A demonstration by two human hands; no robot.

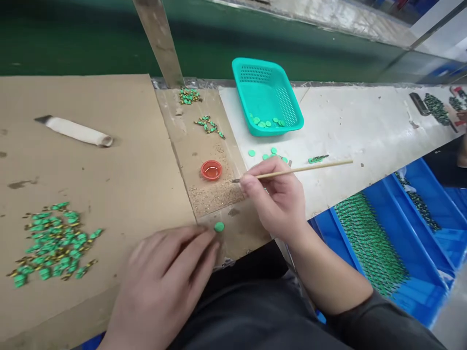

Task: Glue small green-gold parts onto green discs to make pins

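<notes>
One green disc [219, 227]: lies at bunched fingertips of left hand [164, 277], grip unclear; right hand [282, 204], farther, pinches thin brush [314, 168].

Bright glare right; left hand [168, 279] motion-blurred

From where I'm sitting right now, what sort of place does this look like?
Probably a workshop or small factory. The long white workbench holds many small green-and-gold pieces, and blue bins beside it carry rows of similar small parts, which suggests batch handwork.
</notes>
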